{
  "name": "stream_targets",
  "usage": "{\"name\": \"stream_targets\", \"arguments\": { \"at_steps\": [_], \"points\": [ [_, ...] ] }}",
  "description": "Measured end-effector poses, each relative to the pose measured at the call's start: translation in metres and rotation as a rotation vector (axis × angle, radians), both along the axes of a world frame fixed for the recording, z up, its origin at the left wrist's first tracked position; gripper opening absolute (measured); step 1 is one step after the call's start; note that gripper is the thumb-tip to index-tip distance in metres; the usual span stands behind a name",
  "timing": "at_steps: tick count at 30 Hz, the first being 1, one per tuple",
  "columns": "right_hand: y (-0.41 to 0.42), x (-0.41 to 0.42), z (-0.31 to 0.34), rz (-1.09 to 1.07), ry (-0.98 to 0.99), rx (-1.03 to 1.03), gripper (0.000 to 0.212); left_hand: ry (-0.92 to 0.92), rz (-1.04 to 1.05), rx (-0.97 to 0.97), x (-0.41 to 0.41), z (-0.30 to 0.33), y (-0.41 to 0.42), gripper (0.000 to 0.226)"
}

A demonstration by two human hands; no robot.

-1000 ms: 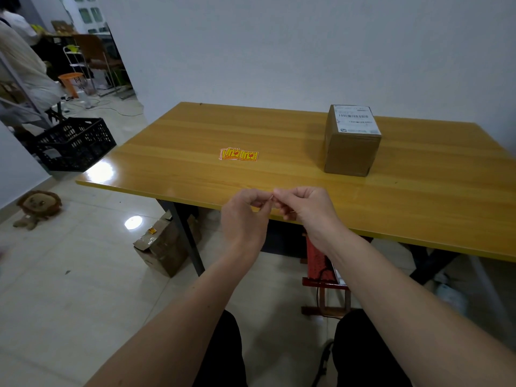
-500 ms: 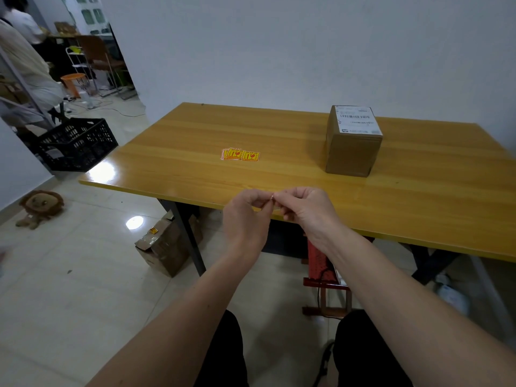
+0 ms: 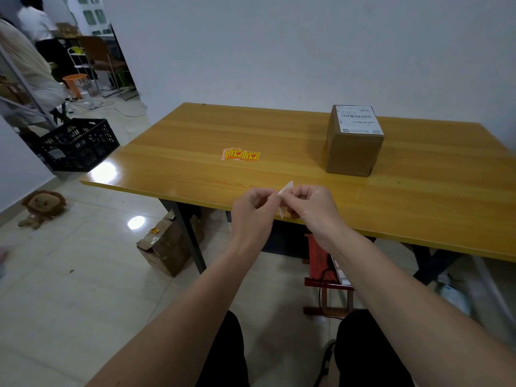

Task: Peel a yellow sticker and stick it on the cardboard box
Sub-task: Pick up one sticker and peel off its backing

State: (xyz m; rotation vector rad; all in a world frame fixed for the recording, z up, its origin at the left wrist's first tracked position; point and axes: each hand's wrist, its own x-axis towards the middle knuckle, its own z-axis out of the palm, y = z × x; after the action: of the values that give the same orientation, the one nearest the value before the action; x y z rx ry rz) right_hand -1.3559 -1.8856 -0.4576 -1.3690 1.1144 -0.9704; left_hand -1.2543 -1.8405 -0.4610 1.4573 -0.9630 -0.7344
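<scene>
Both hands' fingers (image 3: 269, 197) pinch a thin, pale, apparently papery sticker (image 3: 286, 189) over the glossy wooden table (image 3: 418, 196)

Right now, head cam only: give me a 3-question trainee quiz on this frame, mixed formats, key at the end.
1. True or false: the cardboard box already has a yellow sticker on the face towards the camera.
2. Multiple choice: the spare yellow stickers lie on the table A) on top of the box, B) to the box's left, apart from it, C) under the hands.
3. Fill in: the left hand and right hand pinch a small white ____ between them above the table's near edge.

Key: 1 false; 2 B; 3 slip (sticker or backing, cannot tell which).
</scene>
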Motion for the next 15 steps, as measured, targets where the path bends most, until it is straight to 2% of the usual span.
{"name": "stream_targets", "arguments": {
  "at_steps": [5,9,15],
  "points": [
    [-0.0009,-0.0031,-0.0029,0.031,0.066,-0.06,0.012,0.077,-0.004,0.11,0.0005,0.0007,-0.0027,0.024],
    [-0.0023,-0.006,-0.0061,0.026,0.093,-0.066,0.01,0.227,0.012,0.19,-0.0004,0.0001,-0.0029,0.023],
    [-0.0031,-0.0079,-0.0087,-0.016,0.106,-0.045,0.008,0.285,0.023,0.211,-0.0004,0.0003,-0.0028,0.017]
  ]
}}
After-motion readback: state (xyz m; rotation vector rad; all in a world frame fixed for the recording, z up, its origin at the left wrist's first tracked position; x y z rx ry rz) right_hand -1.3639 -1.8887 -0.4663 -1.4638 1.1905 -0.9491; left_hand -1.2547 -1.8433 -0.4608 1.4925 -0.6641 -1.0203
